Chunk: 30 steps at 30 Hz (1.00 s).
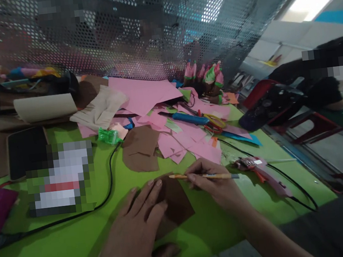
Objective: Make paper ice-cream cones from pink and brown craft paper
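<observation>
A piece of dark brown paper lies on the green tabletop in front of me. My left hand rests on its left part, fingers stretched out and pressing it down. In my right hand, a pencil is pinched between thumb and fingers. Its sharpened tip points left, at the paper's upper edge; whether it touches is too fine to see. Just beyond lies another brown paper piece with a rounded outline.
Pink paper scraps, a blue-handled cutter and scissors lie behind. A pink glue gun with its cord is at right. A dark phone lies left. A perforated metal panel borders the back; a person sits right.
</observation>
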{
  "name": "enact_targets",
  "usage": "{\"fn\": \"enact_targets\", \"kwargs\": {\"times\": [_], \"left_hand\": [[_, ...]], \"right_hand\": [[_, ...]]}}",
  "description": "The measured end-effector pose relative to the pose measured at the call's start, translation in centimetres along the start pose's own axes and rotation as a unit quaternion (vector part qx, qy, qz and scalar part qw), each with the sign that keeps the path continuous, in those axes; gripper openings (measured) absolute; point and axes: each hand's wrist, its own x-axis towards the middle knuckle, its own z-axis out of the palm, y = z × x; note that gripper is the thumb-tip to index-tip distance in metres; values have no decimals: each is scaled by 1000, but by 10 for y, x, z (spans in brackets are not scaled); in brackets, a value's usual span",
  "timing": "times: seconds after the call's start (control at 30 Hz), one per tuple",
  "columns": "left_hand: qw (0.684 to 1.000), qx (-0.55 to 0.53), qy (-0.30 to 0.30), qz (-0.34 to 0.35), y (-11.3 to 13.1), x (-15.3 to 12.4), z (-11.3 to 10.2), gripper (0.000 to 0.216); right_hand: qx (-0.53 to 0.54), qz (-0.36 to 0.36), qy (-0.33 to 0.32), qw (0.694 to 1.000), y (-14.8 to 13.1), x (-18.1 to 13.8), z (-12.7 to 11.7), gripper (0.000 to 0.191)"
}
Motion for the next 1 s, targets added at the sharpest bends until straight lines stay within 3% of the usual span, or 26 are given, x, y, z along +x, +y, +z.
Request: {"fn": "enact_targets", "kwargs": {"times": [0.47, 0.77, 1.0], "left_hand": [[1000, -17, -2, -24, 4, -4, -5, 59], [1000, -14, 3, -28, 5, -4, -6, 52], [1000, -5, 13, -16, 2, -2, -4, 31]], "right_hand": [[104, 36, -53, 992, 2, -8, -5, 6], [92, 44, -113, 988, -2, -13, -8, 4], [74, 24, -136, 988, -6, -14, -10, 6]]}}
